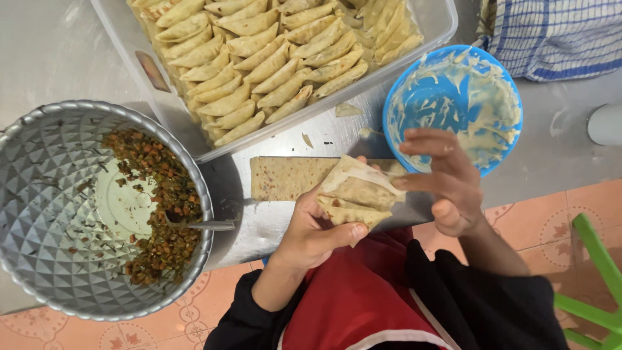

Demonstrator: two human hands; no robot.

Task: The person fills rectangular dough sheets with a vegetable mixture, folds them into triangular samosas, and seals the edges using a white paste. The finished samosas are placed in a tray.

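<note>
My left hand is shut on a half-folded pastry triangle, thumb pressed on its lower edge. My right hand touches the pastry's upper right flap with its fingertips, fingers spread. Under the hands a flat strip of pastry sheets lies on the metal table. A blue bowl smeared with pale paste stands just behind my right hand.
A clear plastic tub packed with several folded pastries fills the back. A faceted metal bowl of chopped filling with a spoon sits at the left. A checked cloth lies back right, a green chair at the right.
</note>
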